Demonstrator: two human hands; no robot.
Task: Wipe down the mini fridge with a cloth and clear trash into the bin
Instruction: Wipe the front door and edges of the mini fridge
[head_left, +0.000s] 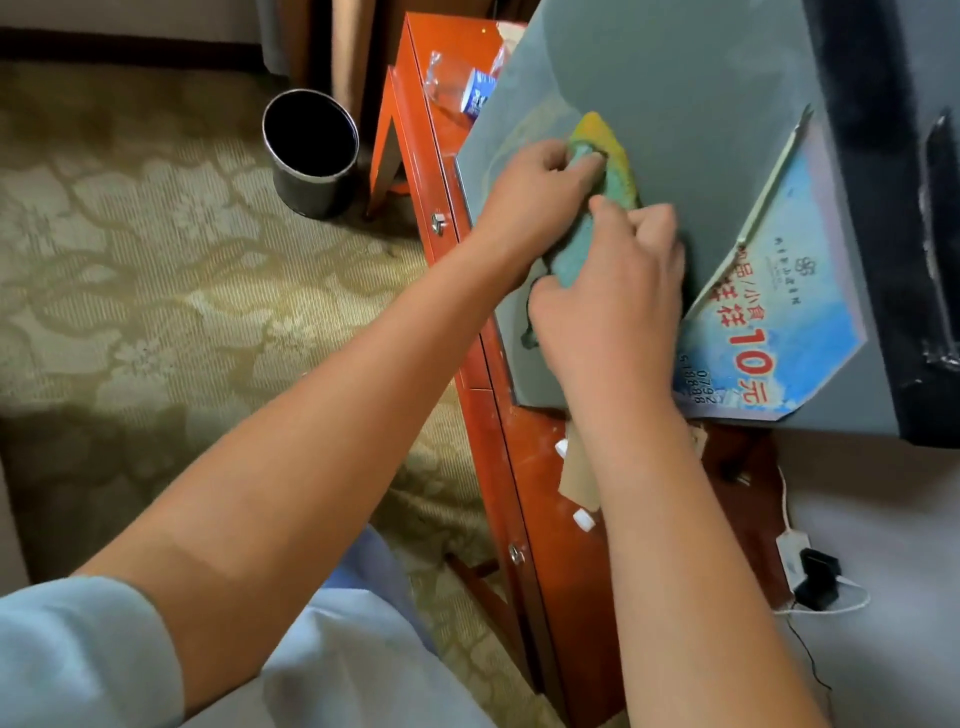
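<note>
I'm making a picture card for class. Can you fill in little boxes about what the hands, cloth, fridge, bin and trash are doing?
left hand: grips the cloth's upper end
right hand: holds the cloth's lower part
cloth: green and yellow, on the fridge top
mini fridge: grey top, blue sign lying on it
bin: dark, on the carpet
trash: crumpled plastic bottle on the red cabinet

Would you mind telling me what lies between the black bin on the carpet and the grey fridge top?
In the head view, the orange-red wooden cabinet stands between the bin and the fridge top, with a crumpled plastic bottle lying on it.
</note>
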